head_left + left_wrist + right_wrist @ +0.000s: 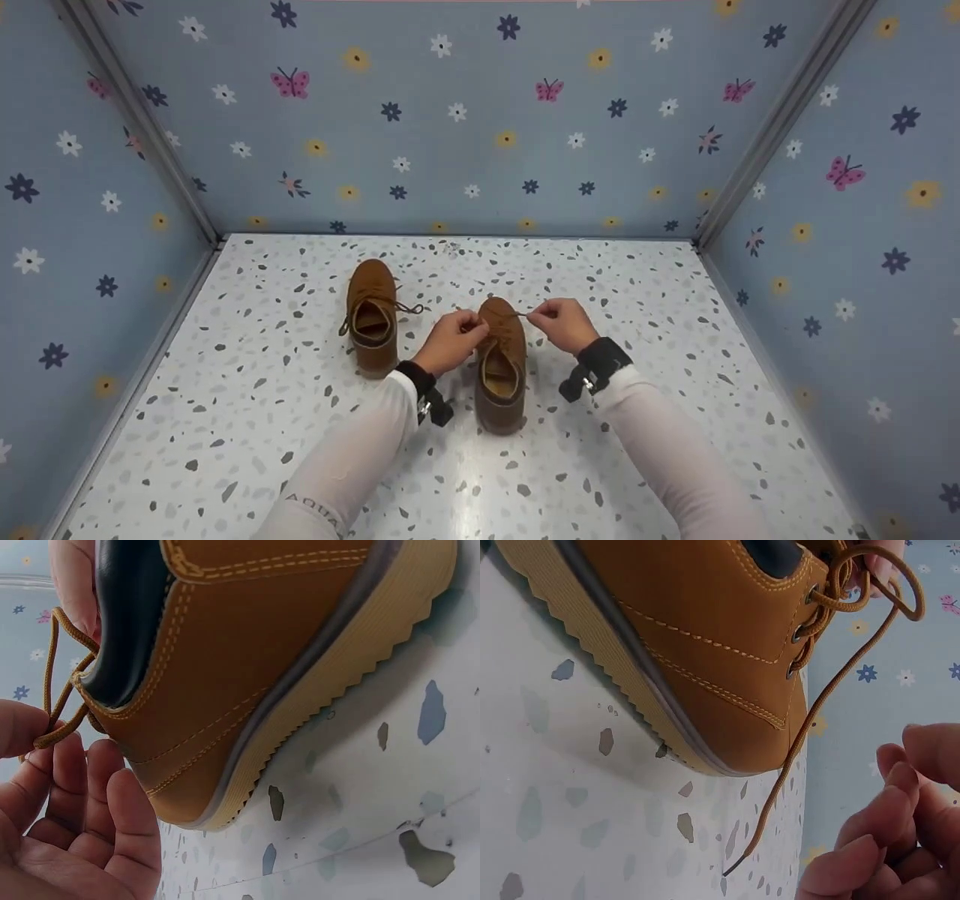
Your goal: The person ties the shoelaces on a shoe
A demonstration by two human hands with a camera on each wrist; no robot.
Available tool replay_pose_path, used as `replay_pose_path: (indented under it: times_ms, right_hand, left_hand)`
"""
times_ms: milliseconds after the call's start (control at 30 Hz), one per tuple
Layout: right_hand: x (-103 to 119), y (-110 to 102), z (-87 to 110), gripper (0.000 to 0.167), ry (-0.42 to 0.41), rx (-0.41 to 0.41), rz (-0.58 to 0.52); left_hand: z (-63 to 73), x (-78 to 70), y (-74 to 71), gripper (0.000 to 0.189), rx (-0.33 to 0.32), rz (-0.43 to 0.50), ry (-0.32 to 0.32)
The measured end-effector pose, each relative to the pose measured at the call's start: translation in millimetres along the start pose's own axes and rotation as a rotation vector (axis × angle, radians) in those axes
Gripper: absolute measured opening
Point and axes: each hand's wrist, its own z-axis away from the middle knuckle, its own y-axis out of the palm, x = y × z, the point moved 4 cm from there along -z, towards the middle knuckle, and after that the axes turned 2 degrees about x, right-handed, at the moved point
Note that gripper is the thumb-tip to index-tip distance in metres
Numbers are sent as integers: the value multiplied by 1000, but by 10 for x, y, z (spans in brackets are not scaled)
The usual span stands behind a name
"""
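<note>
A brown lace-up shoe [501,409] stands upright on the floor between the hands, its toe pointing away. My left hand [455,339] is at its left side, by the laces. In the left wrist view, that hand's thumb and index finger pinch a loop of the brown shoelace [52,675]. My right hand [562,324] is off the shoe's right side, fingers loosely bent. The right wrist view shows the lace's long end [806,724] hanging down past the toe, its dark tip apart from the right fingers [866,829].
The matching brown shoe [373,356] stands to the left, with its laces loose at both sides. Speckled white floor [247,420] lies under both shoes. Blue panels with flowers and butterflies [480,120] enclose the floor at the back and both sides.
</note>
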Motion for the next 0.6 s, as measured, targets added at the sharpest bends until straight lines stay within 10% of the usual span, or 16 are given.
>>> replay_pose_path:
  times_ms: [600]
  right_hand:
    - [4, 385, -226, 43, 156, 304, 89]
  left_hand:
    - [25, 108, 46, 13, -44, 86, -66]
